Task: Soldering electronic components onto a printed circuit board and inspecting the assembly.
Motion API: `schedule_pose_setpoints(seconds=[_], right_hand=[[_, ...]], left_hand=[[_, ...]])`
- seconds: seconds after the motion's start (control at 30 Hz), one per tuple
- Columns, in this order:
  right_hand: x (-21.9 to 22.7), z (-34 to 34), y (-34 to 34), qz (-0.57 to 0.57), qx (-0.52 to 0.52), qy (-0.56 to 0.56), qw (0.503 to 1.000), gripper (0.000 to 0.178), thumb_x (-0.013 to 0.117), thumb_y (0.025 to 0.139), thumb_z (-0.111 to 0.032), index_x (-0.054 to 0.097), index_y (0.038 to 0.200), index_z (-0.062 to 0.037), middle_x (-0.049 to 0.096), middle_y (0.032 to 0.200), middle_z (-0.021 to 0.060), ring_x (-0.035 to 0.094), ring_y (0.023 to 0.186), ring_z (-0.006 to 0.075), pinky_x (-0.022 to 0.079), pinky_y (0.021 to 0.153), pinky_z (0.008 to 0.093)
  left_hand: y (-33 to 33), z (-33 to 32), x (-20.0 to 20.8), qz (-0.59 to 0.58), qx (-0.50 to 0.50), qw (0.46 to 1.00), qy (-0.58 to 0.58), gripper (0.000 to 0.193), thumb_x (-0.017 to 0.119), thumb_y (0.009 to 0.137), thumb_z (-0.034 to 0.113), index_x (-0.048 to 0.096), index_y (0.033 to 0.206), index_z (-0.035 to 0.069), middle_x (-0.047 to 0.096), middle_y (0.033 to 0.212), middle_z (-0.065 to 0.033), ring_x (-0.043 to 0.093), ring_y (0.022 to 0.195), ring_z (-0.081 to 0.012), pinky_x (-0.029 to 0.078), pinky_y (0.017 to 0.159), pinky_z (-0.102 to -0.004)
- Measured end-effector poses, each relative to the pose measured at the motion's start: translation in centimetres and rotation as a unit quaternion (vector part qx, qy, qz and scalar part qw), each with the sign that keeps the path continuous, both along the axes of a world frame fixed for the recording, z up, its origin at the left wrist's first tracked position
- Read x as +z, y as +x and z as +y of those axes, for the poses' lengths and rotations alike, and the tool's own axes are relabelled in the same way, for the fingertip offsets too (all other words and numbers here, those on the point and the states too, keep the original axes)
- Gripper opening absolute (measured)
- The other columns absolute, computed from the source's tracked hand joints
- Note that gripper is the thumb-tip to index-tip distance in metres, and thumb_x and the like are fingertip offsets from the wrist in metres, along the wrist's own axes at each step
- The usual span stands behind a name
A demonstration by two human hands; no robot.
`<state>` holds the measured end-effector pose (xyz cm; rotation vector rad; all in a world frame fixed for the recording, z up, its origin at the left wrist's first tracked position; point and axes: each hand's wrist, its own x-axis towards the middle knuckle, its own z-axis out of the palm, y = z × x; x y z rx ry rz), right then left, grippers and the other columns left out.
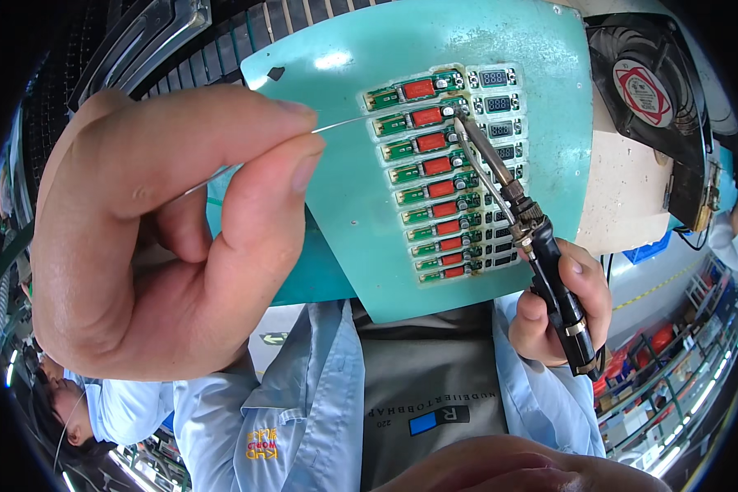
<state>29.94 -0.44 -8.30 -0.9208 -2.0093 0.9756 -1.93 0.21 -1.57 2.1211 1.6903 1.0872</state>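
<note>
A thin solder wire [341,125] is pinched between the thumb and forefinger of my left hand [164,238]. Its free end points right, toward the second circuit board [389,125] from the top. My right hand [562,307] grips the black handle of a soldering iron [556,275], which carries a slim metal tube alongside its shaft. The iron's tip is at the right end of that upper board; whether it touches is too small to tell. Several green boards with red blocks sit in a column of slots in a pale green plate [328,193]. Small dark digit displays [498,105] line their right side.
A black fan [635,90] with a red-and-white hub stands right of the plate. Dark conveyor slats [254,34] run behind it at the upper left. Another person in a blue sleeve [135,414] is at the lower left. Shelves with red goods [652,348] stand at the right.
</note>
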Motion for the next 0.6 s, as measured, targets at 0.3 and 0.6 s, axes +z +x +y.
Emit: schedule_pose_setpoints(seconds=[0.3,0.6], right_hand=[[0.1,0.1,0.0,0.004,-0.004,0.000,1.000,0.058,0.085,0.081,-0.005,0.056,0.131,-0.0023,0.069,0.109,0.0226,0.071,0.086,0.0273,0.057,0.072,0.0354],[-1.1,-0.4,0.6,0.078,-0.005,0.038,0.996,0.060,0.082,0.085,-0.008,0.052,0.137,-0.0031,0.065,0.116,0.0262,0.071,0.091,0.0284,0.056,0.076,0.0346]], left_hand=[[0.0,-0.1,-0.1,-0.003,0.007,1.000,0.002,0.016,0.073,0.077,-0.012,0.071,0.091,-0.006,0.067,0.080,-0.0065,0.036,0.057,-0.0004,0.022,0.054,-0.0167],[0.8,-0.7,0.0,0.003,0.051,0.999,-0.002,0.015,0.073,0.077,-0.012,0.071,0.091,-0.007,0.067,0.081,-0.0075,0.037,0.057,-0.0007,0.023,0.055,-0.0166]])
